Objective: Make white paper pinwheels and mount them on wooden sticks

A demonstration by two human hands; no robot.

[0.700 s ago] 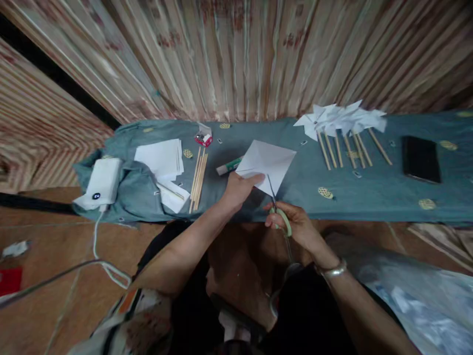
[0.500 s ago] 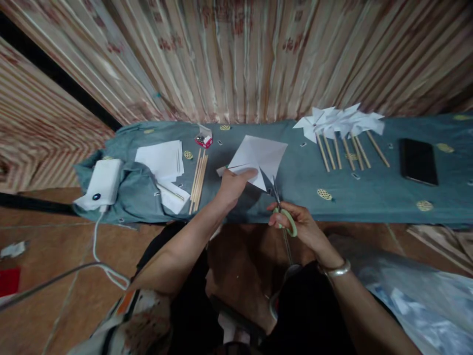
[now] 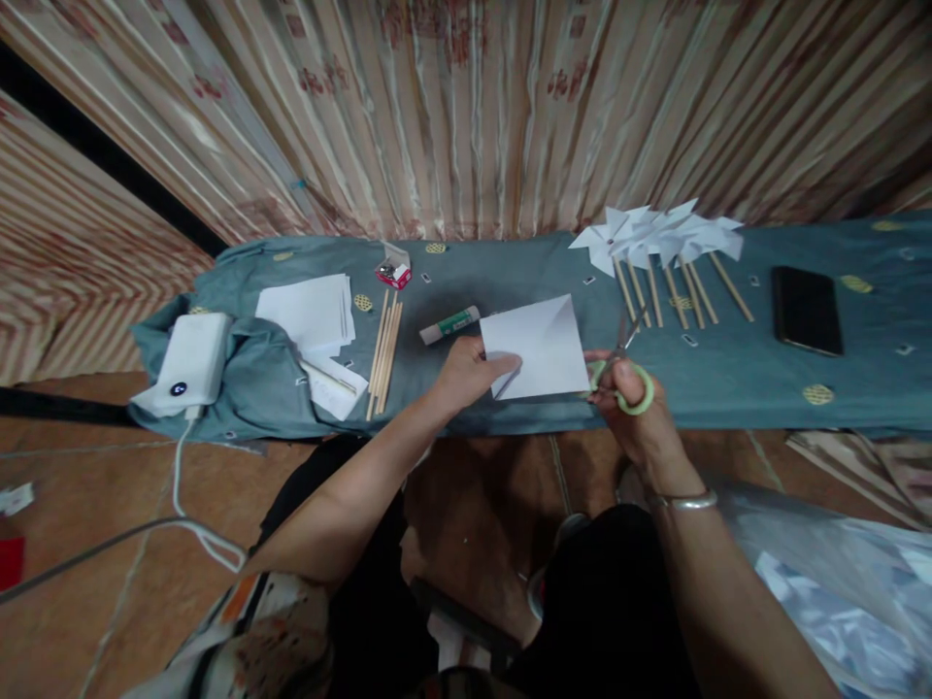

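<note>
**Two hands flanking the paper square (image 3: 543, 345), scissors (image 3: 624, 361) standing off its 3 o'clock edge**

I am watching the white paper square lying flat at the near edge of the table (image 3: 728, 388), directly at 12 o'clock from the person's body. The left hand (image 3: 466, 374) is coming in from the square's 8 o'clock side. Its fingers are closing on the near left corner and pinning it down.

The right hand (image 3: 645, 427) is sitting at the square's 4 o'clock, just beside the near right corner. Its fingers are threading the green loops of the scissors and gripping them firmly. The scissors' long axis is running from 6 o'clock up toward 12, tipping slightly to 1, roughly parallel to the square's right edge. The blades are looking slightly parted and are staying outside the sheet, not biting into it. So the right hand is the nearer one to that edge, and the left hand is anchoring the opposite side.

A glue stick (image 3: 449, 324) is lying at the square's 10 o'clock, with wooden sticks (image 3: 384, 349) farther toward 9. Paper pinwheels (image 3: 655, 233) are resting at 1 o'clock, and a phone (image 3: 805, 309) is sitting well apart at 3.
</note>
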